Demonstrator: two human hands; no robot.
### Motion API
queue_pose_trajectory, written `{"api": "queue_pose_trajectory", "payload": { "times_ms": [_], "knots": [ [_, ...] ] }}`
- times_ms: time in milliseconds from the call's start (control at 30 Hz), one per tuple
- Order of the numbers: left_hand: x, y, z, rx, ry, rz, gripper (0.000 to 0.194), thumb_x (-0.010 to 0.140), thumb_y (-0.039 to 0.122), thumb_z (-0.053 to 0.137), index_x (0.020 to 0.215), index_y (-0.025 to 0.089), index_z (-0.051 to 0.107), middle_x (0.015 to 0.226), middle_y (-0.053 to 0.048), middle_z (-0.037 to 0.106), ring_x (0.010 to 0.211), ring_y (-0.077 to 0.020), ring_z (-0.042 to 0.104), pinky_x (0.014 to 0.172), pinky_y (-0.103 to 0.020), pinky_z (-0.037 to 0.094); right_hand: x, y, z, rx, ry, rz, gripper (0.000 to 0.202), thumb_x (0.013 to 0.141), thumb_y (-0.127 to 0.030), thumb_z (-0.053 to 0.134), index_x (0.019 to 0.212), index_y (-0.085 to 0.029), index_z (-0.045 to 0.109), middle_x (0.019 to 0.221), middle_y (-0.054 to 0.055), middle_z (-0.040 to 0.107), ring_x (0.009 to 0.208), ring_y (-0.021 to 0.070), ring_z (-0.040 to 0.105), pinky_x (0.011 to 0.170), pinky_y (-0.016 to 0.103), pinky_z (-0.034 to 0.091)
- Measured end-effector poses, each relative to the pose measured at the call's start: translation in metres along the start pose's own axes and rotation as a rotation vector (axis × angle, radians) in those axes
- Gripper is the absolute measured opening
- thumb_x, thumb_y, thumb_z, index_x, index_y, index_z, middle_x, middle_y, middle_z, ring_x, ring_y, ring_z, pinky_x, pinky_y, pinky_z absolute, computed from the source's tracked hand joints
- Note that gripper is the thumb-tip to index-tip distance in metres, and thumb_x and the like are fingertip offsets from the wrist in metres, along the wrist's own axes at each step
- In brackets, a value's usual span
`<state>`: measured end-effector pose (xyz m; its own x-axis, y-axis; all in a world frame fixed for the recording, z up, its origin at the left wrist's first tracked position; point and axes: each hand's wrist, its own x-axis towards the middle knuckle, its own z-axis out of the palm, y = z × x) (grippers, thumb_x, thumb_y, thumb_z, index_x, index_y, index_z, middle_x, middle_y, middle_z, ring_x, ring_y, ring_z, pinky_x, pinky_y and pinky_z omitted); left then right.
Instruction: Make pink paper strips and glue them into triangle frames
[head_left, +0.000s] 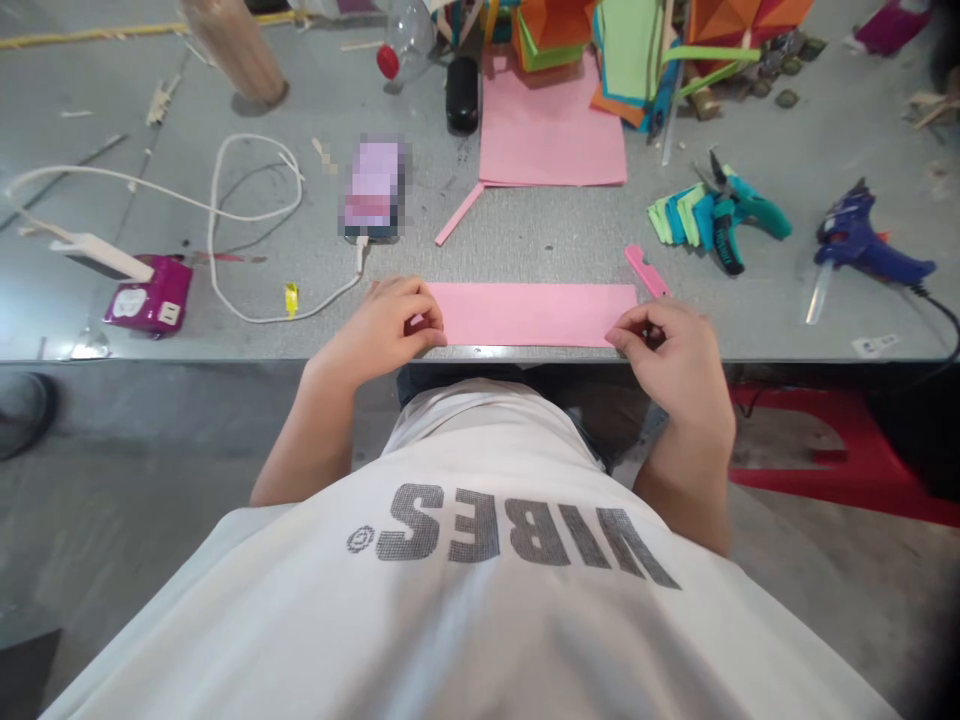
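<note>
A long pink paper strip (529, 314) lies flat along the front edge of the grey table. Its left end is pinched between the thumb and fingers of my left hand (397, 325). At the opposite end my right hand (664, 345) grips the near corner, fingers curled. Just beyond my right hand is a pink cutter (645, 270), partly covered by it. Farther back rests a stack of pink sheets (551, 130), with a narrow pink strip (459, 214) at its lower left corner.
Left of centre, a phone (373, 190) is joined by a white cable to a purple charger (154, 295). Green pliers (731, 215), folded paper pieces (682, 217) and a blue glue gun (870, 240) lie at the right. A bottle (236, 55) stands at the back left.
</note>
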<state>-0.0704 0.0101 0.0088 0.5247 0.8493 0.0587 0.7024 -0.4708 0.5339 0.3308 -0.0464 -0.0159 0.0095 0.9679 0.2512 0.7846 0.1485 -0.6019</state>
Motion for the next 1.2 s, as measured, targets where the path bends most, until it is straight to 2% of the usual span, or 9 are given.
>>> {"api": "queue_pose_trajectory", "payload": {
  "times_ms": [167,267,367,433,567,667,800,967,1200],
  "knots": [
    [-0.005,-0.014,-0.007,-0.005,0.014,0.055,0.013,0.1,0.034,0.076,0.094,0.024,0.08,0.105,-0.006,0.076,0.108,-0.0275,0.065,0.107,-0.049,0.047,-0.002,0.005,-0.001,0.049,-0.022,-0.05,0.009,0.099,-0.026,0.075,0.099,-0.03,0.083,0.096,0.007,0.078,0.087,0.0271,0.067,0.081,0.045,0.05],
    [-0.01,-0.01,-0.005,0.038,0.023,0.127,0.018,0.105,0.026,0.068,0.1,0.025,0.085,0.11,-0.006,0.081,0.111,-0.0272,0.069,0.107,-0.049,0.048,-0.006,0.007,-0.001,-0.005,-0.002,-0.104,0.018,0.101,-0.021,0.069,0.099,-0.029,0.085,0.101,0.008,0.079,0.097,0.0288,0.07,0.089,0.048,0.05],
    [-0.018,0.006,0.003,0.164,0.044,0.216,0.037,0.104,0.008,0.055,0.108,0.027,0.087,0.116,-0.006,0.085,0.117,-0.0276,0.072,0.105,-0.05,0.048,-0.012,0.002,-0.001,-0.133,0.0,-0.198,0.032,0.102,-0.012,0.059,0.103,-0.029,0.086,0.108,0.008,0.079,0.109,0.0303,0.07,0.097,0.05,0.046],
    [-0.023,0.022,0.011,0.288,0.085,0.235,0.043,0.101,0.002,0.053,0.111,0.025,0.087,0.118,-0.007,0.086,0.118,-0.0291,0.073,0.105,-0.051,0.049,-0.016,-0.006,0.002,-0.248,-0.017,-0.268,0.038,0.1,-0.007,0.056,0.108,-0.029,0.087,0.111,0.008,0.079,0.11,0.0304,0.068,0.097,0.05,0.043],
    [-0.025,0.048,0.029,0.469,0.155,0.229,0.034,0.105,0.008,0.055,0.111,0.019,0.086,0.113,-0.012,0.083,0.106,-0.0304,0.073,0.097,-0.05,0.053,-0.024,-0.029,0.016,-0.398,-0.023,-0.373,0.04,0.098,-0.005,0.059,0.117,-0.027,0.086,0.115,0.009,0.08,0.108,0.0303,0.065,0.096,0.051,0.039],
    [-0.025,0.055,0.039,0.511,0.195,0.222,0.029,0.108,0.014,0.056,0.108,0.019,0.084,0.108,-0.013,0.081,0.101,-0.0304,0.072,0.089,-0.049,0.054,-0.03,-0.043,0.027,-0.433,0.009,-0.444,0.032,0.101,-0.01,0.064,0.12,-0.026,0.084,0.116,0.009,0.081,0.107,0.0301,0.064,0.095,0.051,0.037],
    [-0.028,0.056,0.047,0.481,0.227,0.208,0.021,0.11,0.022,0.062,0.103,0.022,0.082,0.101,-0.011,0.08,0.094,-0.0287,0.07,0.082,-0.046,0.05,-0.038,-0.045,0.033,-0.421,0.057,-0.49,0.026,0.103,-0.014,0.067,0.121,-0.024,0.082,0.114,0.009,0.08,0.103,0.0289,0.064,0.092,0.049,0.039],
    [-0.03,0.052,0.05,0.411,0.22,0.209,0.03,0.104,0.006,0.058,0.095,0.024,0.08,0.094,-0.008,0.079,0.09,-0.0263,0.07,0.079,-0.044,0.048,-0.04,-0.036,0.034,-0.377,0.077,-0.442,0.028,0.102,-0.007,0.061,0.109,-0.026,0.081,0.105,0.009,0.078,0.096,0.0271,0.062,0.083,0.043,0.042],
    [-0.016,0.047,0.033,0.104,0.117,-0.048,0.013,0.102,0.02,0.073,0.093,0.023,0.081,0.098,-0.005,0.082,0.094,-0.0252,0.074,0.082,-0.04,0.051,-0.033,-0.04,0.032,-0.428,0.063,-0.459,0.017,0.113,-0.021,0.06,0.104,-0.025,0.074,0.104,0.008,0.077,0.096,0.0276,0.062,0.085,0.043,0.041]
  ]
}}
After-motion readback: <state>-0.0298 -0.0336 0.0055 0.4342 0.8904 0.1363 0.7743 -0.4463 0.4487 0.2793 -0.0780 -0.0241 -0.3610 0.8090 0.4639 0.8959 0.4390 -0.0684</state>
